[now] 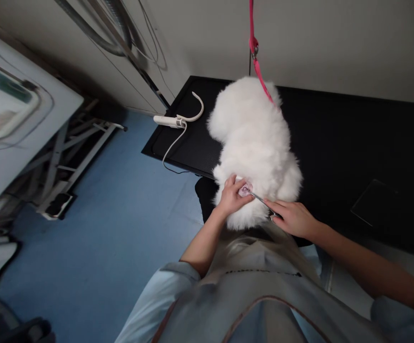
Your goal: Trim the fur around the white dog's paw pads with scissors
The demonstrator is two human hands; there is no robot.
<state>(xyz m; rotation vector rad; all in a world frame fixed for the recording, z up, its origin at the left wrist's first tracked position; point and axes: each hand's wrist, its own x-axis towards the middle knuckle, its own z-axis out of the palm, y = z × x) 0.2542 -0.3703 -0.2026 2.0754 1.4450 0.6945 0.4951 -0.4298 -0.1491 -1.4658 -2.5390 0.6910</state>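
Observation:
A fluffy white dog [253,138] is on the black grooming table, its near end close to my apron. My left hand [232,196] presses into its fur, thumb and fingers gripping around a small pinkish bare patch [245,188]. Which body part this patch is, I cannot tell. Slim metal scissors [260,198] are held in my right hand [294,218], finger loops at the hand. Their tip points left and reaches the patch; whether the blades are parted is too small to see.
A pink leash [258,71] runs up from the dog. On the black table's [335,152] left end lies a white corded device with a curved arm [178,120]. A metal folding frame [74,162] stands on the blue floor [121,228] at left. A grey hose [93,35] hangs by the wall.

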